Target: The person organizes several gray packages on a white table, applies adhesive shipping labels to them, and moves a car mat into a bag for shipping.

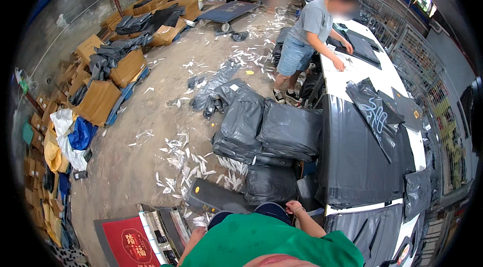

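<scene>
At the lower edge, my left hand [197, 233] hangs beside my dark-clad knee, close to the rolled mats at left; its fingers are too small and partly hidden to read. My right hand [293, 207], with a band at the wrist, is by my other knee. Its fingers curl in next to a black plastic-wrapped bundle [271, 184], and what they hold, if anything, is not visible. A dark grey mat [217, 197] with a yellow round sticker lies just ahead of my knees. To the left is a red mat [113, 234] with gold lettering and a grey border.
More black-wrapped bundles [291, 125] are stacked ahead. White paper strips [173, 164] litter the concrete floor. On the right runs a long white table [336, 82] with black mats and bags; a co-worker [309, 30] leans over it. Cardboard boxes [95, 101] line the left wall near a flat trolley [227, 12].
</scene>
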Demonstrator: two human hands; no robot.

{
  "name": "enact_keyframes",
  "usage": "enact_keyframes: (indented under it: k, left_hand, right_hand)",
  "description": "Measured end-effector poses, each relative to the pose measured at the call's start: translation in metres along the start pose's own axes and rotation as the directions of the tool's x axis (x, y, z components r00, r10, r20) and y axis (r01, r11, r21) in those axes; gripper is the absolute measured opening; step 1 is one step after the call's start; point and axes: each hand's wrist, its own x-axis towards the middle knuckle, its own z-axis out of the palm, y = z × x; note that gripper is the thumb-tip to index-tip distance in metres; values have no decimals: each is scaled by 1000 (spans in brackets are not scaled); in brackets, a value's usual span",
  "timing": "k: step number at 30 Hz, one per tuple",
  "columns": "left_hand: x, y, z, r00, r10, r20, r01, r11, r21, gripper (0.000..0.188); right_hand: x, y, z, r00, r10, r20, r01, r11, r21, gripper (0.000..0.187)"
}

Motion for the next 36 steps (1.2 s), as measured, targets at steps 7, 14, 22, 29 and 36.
enact_keyframes:
  k: [7, 14, 22, 29, 36]
  left_hand:
    - [10, 5, 0, 716, -594, 368, 674, 451, -585, 27]
    - [34, -5, 3, 771, -501, 393, 634, 662, -400, 27]
    - [65, -7, 3, 795, -448, 409, 600, 683, -418, 27]
    - [62, -16, 0, 801, -429, 417, 584, 713, -388, 26]
    - [61, -18, 0, 800, -417, 431, 574, 741, -348, 26]
  right_hand:
    - [-23, -34, 14, 999, -35, -7, 35, 998, -42, 16]
    - [-19, 24, -7, 976, 216, 26, -206, 954, -219, 17]
    - [-17, 21, -9, 989, 149, -8, -139, 903, -406, 18]
    - [-24, -9, 6, 999, 32, -14, -35, 969, -243, 18]
    - [-24, 4, 5, 999, 31, -45, -42, 963, -266, 18]
